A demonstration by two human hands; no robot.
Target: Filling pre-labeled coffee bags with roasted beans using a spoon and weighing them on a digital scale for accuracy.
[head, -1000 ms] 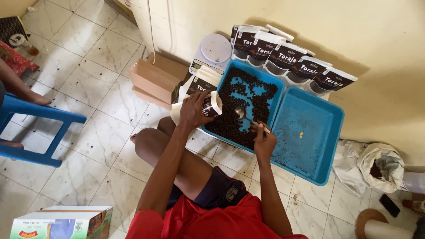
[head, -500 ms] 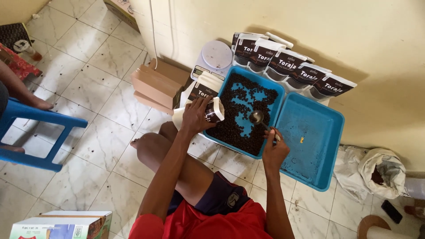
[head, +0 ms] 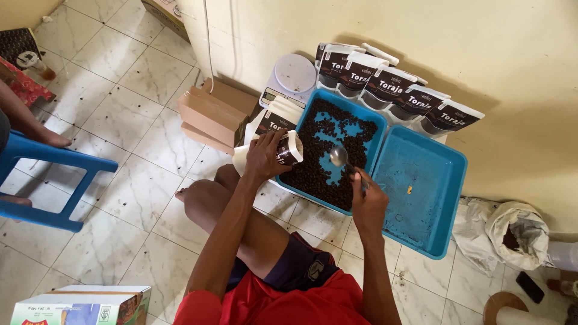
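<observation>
Coffee beans [head: 319, 174] fill most of the blue tray [head: 376, 129] that I see from my head view, dark and heaped toward the near edge, with bare blue patches showing through in the middle. My left hand [head: 263, 157] is wrapped around a small open pouch [head: 290, 147], dark with a white top, and holds it tilted at the tray's left rim, its mouth turned toward the beans. My right hand [head: 368, 201] is closed on the handle of a metal spoon [head: 338, 156]; the bowl of the spoon hangs just over the beans near the tray's middle. I cannot tell whether it carries any beans.

Just beside that tray, touching it on the right, lies a second blue tray [head: 448, 180], nearly bare but for a small yellowish scrap. Behind both trays a row of filled pouches [head: 397, 96] leans against the cream wall, dark with white tops. To their left stands a white kitchen scale [head: 290, 78], and in front of it a stack of flat pouches [head: 278, 117]. A brown cardboard box [head: 211, 114] lies on the tiled floor near my left knee. Far right, a white sack [head: 515, 232] slumps open by the wall. A blue plastic stool [head: 57, 180] stands well apart on the left, with another person's foot [head: 51, 139] beside it.
</observation>
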